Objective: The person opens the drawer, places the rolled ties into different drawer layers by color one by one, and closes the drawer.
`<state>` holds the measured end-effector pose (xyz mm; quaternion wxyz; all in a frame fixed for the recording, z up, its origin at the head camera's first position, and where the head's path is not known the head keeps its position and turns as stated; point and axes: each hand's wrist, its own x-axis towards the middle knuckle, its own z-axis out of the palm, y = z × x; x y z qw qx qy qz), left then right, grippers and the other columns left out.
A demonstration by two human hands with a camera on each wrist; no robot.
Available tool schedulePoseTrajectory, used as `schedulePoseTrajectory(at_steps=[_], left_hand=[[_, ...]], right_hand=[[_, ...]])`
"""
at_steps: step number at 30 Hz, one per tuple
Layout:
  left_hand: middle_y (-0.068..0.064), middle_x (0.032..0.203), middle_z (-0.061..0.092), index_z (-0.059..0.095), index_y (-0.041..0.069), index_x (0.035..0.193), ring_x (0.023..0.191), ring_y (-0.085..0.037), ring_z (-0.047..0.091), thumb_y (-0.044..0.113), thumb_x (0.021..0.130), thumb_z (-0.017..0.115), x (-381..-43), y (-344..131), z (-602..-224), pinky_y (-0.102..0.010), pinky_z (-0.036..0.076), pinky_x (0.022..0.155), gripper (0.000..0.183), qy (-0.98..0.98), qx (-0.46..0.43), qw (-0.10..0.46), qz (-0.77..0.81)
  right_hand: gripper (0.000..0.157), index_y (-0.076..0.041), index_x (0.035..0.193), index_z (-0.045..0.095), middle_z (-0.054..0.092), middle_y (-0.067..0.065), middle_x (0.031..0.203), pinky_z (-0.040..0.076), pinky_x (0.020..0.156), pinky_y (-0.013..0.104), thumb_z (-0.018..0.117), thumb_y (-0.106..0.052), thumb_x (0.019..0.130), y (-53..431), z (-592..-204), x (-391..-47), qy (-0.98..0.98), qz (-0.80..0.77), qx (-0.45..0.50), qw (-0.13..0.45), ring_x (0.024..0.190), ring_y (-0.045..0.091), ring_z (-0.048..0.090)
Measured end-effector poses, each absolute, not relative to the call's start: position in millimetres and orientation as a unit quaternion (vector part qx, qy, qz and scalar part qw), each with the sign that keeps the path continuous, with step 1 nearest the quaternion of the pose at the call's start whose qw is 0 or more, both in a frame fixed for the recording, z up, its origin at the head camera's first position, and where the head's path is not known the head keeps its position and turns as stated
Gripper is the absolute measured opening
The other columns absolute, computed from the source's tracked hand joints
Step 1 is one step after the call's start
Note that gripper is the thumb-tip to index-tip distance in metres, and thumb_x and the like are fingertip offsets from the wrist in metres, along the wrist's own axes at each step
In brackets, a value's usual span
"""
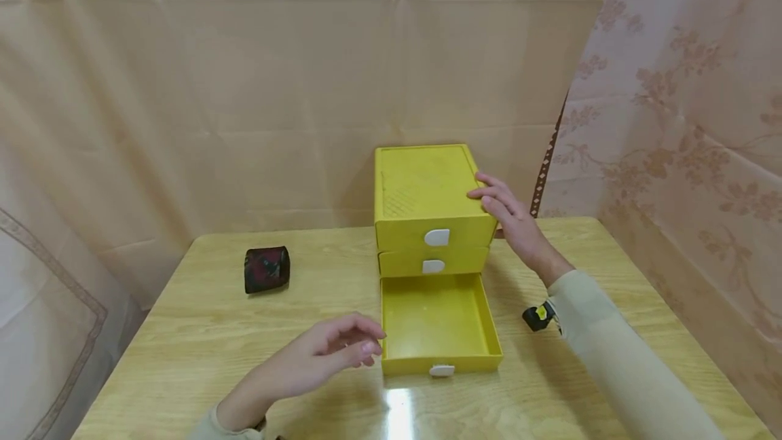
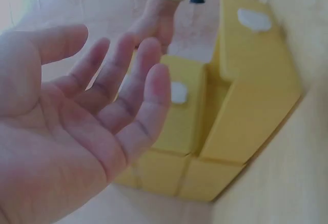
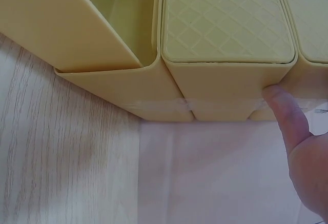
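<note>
A yellow three-drawer unit [image 1: 427,178] with white pull tabs stands at the table's back. Its bottom drawer [image 1: 406,365] is pulled out, and nothing shows inside; the two upper drawers are in. My right hand [image 1: 516,223] rests on the unit's top right edge, fingers extended. In the right wrist view, one digit [image 3: 288,116] touches the unit's side wall [image 3: 220,88]. Beside the left wall of the pulled-out drawer, my left hand [image 1: 324,358] hovers with fingers loosely bent. The left wrist view shows its palm [image 2: 77,137] holding nothing.
A dark patterned item [image 1: 267,270], possibly a pouch, lies on the wooden table [image 1: 208,331] to the left. A small black object [image 1: 537,318] with a yellow-green mark is at the right sleeve's cuff. Beige cloth [image 1: 275,87] hangs behind the unit.
</note>
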<state>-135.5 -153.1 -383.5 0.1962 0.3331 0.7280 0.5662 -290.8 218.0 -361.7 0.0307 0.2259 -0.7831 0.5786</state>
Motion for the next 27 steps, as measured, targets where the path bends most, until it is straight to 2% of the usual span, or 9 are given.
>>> schedulePoseTrajectory(at_steps=[5,8,12,16,19,21,22,24,27], left_hand=[[0.011,0.115,0.067,0.065,0.023,0.121,0.102,-0.011,0.065,0.02,0.105,0.059,-133.3,-167.7,-372.3,-0.032,0.056,0.084,0.018,0.829,0.33,0.005,0.452],[0.014,0.114,0.066,0.065,0.027,0.119,0.101,-0.01,0.064,0.018,0.103,0.062,-135.5,-177.6,-370.2,-0.029,0.057,0.069,0.019,0.852,0.32,-0.066,0.409],[0.012,0.117,0.064,0.066,0.027,0.118,0.104,-0.015,0.061,0.016,0.101,0.066,-142.0,-190.9,-371.1,-0.023,0.049,0.054,0.02,0.865,0.303,-0.102,0.386],[0.004,0.126,0.063,0.068,0.018,0.121,0.115,-0.019,0.058,0.011,0.097,0.071,-154.6,-207.1,-375.9,-0.035,0.055,0.075,0.026,0.88,0.301,-0.163,0.329],[-0.004,0.132,0.061,0.066,0.01,0.127,0.121,-0.024,0.056,0.007,0.094,0.072,-167.3,-222.1,-379.8,-0.043,0.052,0.088,0.034,0.888,0.292,-0.194,0.297],[-0.008,0.135,0.06,0.064,0.007,0.131,0.123,-0.027,0.055,0.006,0.094,0.072,-176.3,-232.0,-382.6,-0.045,0.051,0.089,0.038,0.893,0.282,-0.202,0.287],[-0.011,0.135,0.059,0.063,0.006,0.133,0.118,-0.028,0.056,0.006,0.094,0.072,-180.7,-236.8,-383.6,-0.043,0.053,0.082,0.04,0.895,0.278,-0.204,0.284],[-0.014,0.136,0.058,0.061,0.005,0.135,0.117,-0.03,0.056,0.006,0.095,0.071,-188.7,-245.1,-386.3,-0.044,0.054,0.079,0.042,0.899,0.265,-0.206,0.282],[-0.022,0.137,0.056,0.06,0.002,0.136,0.117,-0.041,0.055,0.007,0.096,0.07,-198.9,-255.7,-389.7,-0.056,0.053,0.084,0.042,0.903,0.247,-0.208,0.282]], right_hand=[[0.043,-0.007,0.134,0.057,0.021,-0.01,0.165,0.051,0.085,0.061,0.04,-0.04,0.11,219.2,-364.6,-292.4,-0.781,0.581,0.226,0.032,0.149,0.031,0.024],[0.043,-0.007,0.134,0.057,0.021,-0.01,0.165,0.051,0.084,0.059,0.04,-0.039,0.111,219.8,-365.4,-293.3,-0.78,0.582,0.228,0.033,0.149,0.031,0.024],[0.042,-0.008,0.134,0.057,0.021,-0.01,0.165,0.051,0.084,0.057,0.039,-0.039,0.111,220.0,-364.7,-293.9,-0.782,0.578,0.23,0.035,0.149,0.031,0.025],[0.042,-0.009,0.135,0.057,0.021,-0.011,0.165,0.051,0.084,0.058,0.039,-0.038,0.111,219.7,-363.7,-293.7,-0.784,0.575,0.23,0.035,0.148,0.031,0.025],[0.043,-0.009,0.135,0.057,0.022,-0.011,0.165,0.051,0.084,0.056,0.039,-0.039,0.111,219.4,-363.2,-293.3,-0.784,0.575,0.229,0.034,0.148,0.03,0.025],[0.042,-0.009,0.135,0.057,0.022,-0.011,0.165,0.051,0.083,0.054,0.039,-0.039,0.111,219.2,-363.0,-293.3,-0.784,0.576,0.229,0.034,0.148,0.03,0.025],[0.043,-0.009,0.135,0.057,0.022,-0.011,0.165,0.051,0.083,0.053,0.039,-0.039,0.111,219.2,-362.9,-293.2,-0.784,0.577,0.229,0.034,0.148,0.03,0.025],[0.042,-0.008,0.134,0.057,0.022,-0.011,0.165,0.052,0.082,0.052,0.039,-0.039,0.111,219.2,-362.9,-293.2,-0.782,0.578,0.23,0.034,0.148,0.03,0.026],[0.043,-0.008,0.134,0.057,0.022,-0.011,0.165,0.052,0.082,0.053,0.039,-0.038,0.111,219.1,-362.7,-293.1,-0.779,0.583,0.23,0.032,0.148,0.03,0.026]])
